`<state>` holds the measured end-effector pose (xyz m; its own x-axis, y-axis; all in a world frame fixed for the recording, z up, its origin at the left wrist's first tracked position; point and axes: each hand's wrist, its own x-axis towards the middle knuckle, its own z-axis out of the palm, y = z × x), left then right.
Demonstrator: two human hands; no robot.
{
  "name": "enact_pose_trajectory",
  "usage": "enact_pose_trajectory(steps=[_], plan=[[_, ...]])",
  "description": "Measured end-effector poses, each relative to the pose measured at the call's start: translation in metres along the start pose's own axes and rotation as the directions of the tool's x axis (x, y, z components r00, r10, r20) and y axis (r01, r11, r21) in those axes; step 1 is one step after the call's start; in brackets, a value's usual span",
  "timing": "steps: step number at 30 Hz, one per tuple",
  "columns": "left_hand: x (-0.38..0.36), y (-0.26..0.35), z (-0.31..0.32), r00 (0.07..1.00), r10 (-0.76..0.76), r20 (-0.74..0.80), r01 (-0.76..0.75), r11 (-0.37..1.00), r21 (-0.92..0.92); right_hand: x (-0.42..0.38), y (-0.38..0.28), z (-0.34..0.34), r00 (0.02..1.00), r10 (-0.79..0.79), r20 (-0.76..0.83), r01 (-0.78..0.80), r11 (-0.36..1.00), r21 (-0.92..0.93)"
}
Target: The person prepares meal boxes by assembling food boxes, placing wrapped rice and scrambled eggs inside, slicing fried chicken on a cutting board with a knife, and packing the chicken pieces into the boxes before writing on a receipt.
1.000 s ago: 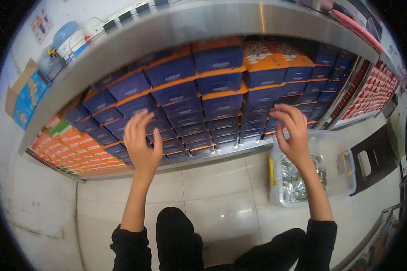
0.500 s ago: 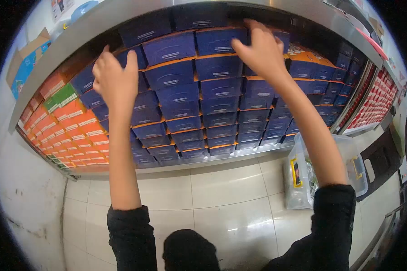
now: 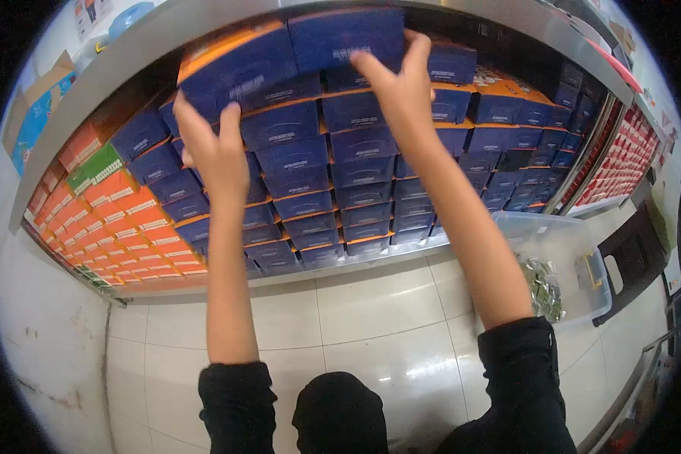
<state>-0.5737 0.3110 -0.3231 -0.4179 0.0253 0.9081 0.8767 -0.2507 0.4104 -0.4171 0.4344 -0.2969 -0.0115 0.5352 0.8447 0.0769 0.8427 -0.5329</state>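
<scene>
Two dark blue boxes with orange tops are side by side at the upper front of the stacks, tilted and pulled forward of the row: a left blue box (image 3: 259,60) and a right blue box (image 3: 348,34). My left hand (image 3: 213,147) grips the lower left corner of the left box, thumb on its front. At the other end, my right hand (image 3: 402,87) holds the right box, thumb against its front and fingers around its right side. Below both hands rise stacked blue boxes (image 3: 291,157) with small white print.
Orange boxes (image 3: 129,216) and a green box (image 3: 94,166) fill the shelf's left part. A metal edge (image 3: 155,41) runs above. A clear plastic bin (image 3: 583,299) with small packets stands on the tiled floor at right. Red-and-white packs (image 3: 620,163) stand farther right.
Both hands have closed on the two top blue boxes and drawn them forward out of the row. The left hand moved right and down; the right hand moved left and slightly down.
</scene>
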Motion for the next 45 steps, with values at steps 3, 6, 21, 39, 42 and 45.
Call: enact_pose_trajectory(steps=[3, 6, 21, 39, 42, 45], plan=[[-0.022, 0.019, 0.003, 0.992, -0.082, -0.100, 0.045, 0.945, -0.323, -0.017, -0.004, -0.012, 0.992, 0.120, -0.039, -0.082, 0.849, 0.523], [-0.027, 0.052, -0.003, 0.830, -0.558, 0.010, 0.412, 0.601, -0.684, -0.021, -0.012, -0.028, 0.922, 0.385, 0.051, -0.338, 0.732, 0.592], [-0.110, 0.348, -0.023, 0.226, -0.466, 0.856, 0.973, 0.150, -0.176, -0.029, -0.188, -0.505, 0.226, 0.974, 0.027, -0.768, 0.161, 0.620], [-0.178, 1.038, 0.007, -0.491, 0.809, -0.324, 0.848, 0.529, 0.036, 0.025, -0.756, -0.566, -0.284, -0.559, -0.779, -0.752, 0.634, -0.181], [-0.193, 1.060, -0.017, -0.314, 0.894, -0.319, 0.928, 0.217, -0.304, 0.044, -0.766, -0.588, -0.140, -0.448, -0.883, -0.813, 0.561, -0.155], [-0.084, 1.052, -0.045, -0.076, 0.864, -0.498, 0.997, 0.051, -0.063, 0.063, -0.765, -0.625, 0.045, -0.211, -0.976, -0.925, 0.359, -0.121]])
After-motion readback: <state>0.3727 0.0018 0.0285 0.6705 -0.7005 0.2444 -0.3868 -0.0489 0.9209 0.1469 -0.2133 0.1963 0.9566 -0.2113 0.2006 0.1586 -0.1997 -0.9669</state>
